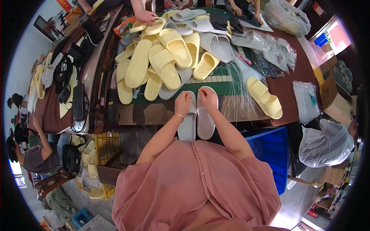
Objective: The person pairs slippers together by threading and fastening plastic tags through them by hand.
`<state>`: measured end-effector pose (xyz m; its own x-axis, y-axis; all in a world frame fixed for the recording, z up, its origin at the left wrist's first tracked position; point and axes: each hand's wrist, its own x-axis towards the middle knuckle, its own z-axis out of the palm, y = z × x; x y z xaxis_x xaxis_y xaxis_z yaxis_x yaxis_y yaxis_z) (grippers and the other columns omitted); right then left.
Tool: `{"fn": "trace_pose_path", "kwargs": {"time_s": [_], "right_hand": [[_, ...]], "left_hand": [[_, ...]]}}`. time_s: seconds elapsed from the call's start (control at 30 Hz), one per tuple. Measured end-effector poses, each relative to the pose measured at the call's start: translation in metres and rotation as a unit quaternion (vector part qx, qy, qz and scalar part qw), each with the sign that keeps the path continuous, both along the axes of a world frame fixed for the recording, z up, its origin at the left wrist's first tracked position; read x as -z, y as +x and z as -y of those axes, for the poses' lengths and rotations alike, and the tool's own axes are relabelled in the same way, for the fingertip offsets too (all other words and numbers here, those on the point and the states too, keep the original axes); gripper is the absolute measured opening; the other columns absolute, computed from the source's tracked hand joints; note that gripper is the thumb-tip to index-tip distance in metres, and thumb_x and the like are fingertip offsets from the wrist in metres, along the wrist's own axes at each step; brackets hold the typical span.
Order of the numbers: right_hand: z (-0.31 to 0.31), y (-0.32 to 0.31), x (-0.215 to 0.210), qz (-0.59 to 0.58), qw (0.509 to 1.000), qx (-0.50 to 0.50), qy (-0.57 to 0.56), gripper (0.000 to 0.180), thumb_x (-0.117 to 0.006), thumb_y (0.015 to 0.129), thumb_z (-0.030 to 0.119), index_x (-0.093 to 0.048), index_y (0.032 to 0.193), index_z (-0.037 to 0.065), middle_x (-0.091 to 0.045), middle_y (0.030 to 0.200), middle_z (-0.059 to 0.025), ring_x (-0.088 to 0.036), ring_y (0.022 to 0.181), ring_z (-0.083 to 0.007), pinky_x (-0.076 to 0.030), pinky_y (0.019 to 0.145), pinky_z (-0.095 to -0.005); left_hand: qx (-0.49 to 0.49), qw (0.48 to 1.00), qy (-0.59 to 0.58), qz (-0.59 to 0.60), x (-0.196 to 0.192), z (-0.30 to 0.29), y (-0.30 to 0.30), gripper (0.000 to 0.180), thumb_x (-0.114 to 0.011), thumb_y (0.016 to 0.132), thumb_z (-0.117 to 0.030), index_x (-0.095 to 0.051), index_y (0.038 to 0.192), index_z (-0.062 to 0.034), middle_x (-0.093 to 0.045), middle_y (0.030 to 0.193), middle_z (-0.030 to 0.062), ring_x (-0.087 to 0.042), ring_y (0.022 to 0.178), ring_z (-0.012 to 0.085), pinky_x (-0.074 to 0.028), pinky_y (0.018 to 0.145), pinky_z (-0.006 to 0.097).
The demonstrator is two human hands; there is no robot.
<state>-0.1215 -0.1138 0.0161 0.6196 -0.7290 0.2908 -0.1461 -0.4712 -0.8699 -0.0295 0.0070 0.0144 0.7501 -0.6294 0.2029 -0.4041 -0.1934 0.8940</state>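
A pair of grey slippers is held side by side at the table's near edge, heels toward me. My left hand has its fingers closed on the strap area of the left grey slipper. The right grey slipper is gripped near its toe end by my right hand; its fingertips are partly hidden. Just beyond my hands lies a heap of pale yellow slippers mixed with grey ones. One yellow slipper lies apart to the right, near a bundle of clear plastic strands.
A green mat lies under the heap. Opposite, another person's hand touches a yellow slipper. Bagged slippers lie at right. A blue bin stands below the table at right, a yellow crate at left.
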Motion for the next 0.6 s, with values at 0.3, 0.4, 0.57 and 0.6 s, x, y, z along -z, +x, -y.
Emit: {"fn": "trace_pose_path", "kwargs": {"time_s": [0.3,0.4,0.57,0.6], "right_hand": [[-0.018,-0.009,0.002,-0.030,0.997,-0.019,0.075,0.012,-0.062,0.082,0.008,-0.065,0.091,0.001,-0.064,0.072,-0.0071,-0.060,0.064,-0.0118,-0.048,0.061,-0.0257],[-0.017,-0.008,0.002,-0.020,0.996,-0.031,0.081,0.012,-0.062,0.082,0.008,-0.065,0.090,0.001,-0.066,0.074,-0.0077,-0.061,0.066,-0.0118,-0.049,0.062,-0.0254],[-0.015,-0.008,0.006,-0.018,0.996,-0.042,0.081,0.012,-0.062,0.081,0.006,-0.066,0.091,0.000,-0.066,0.078,-0.0078,-0.061,0.067,-0.0121,-0.049,0.063,-0.0247],[-0.015,-0.009,0.007,-0.011,0.997,-0.042,0.059,0.012,-0.062,0.081,0.005,-0.066,0.091,0.000,-0.066,0.079,-0.0078,-0.061,0.068,-0.0124,-0.049,0.063,-0.0245]], "left_hand": [[0.049,0.997,0.026,0.048,0.003,-0.005,-0.007,0.015,-0.057,0.083,-0.011,-0.064,0.091,-0.0009,-0.065,0.085,0.0139,-0.064,0.077,0.0269,-0.049,0.069,0.033],[0.053,0.997,0.032,0.048,0.002,-0.004,-0.006,0.015,-0.058,0.082,-0.012,-0.065,0.090,-0.0012,-0.065,0.085,0.0142,-0.063,0.077,0.0282,-0.049,0.069,0.034],[0.050,0.997,0.021,0.054,0.006,-0.003,-0.005,0.015,-0.059,0.082,-0.012,-0.065,0.090,-0.0009,-0.065,0.085,0.0146,-0.063,0.075,0.0286,-0.049,0.068,0.034],[0.050,0.997,0.024,0.056,0.006,-0.003,-0.005,0.014,-0.059,0.081,-0.012,-0.065,0.089,-0.0008,-0.065,0.084,0.0145,-0.063,0.074,0.0286,-0.049,0.068,0.034]]}}
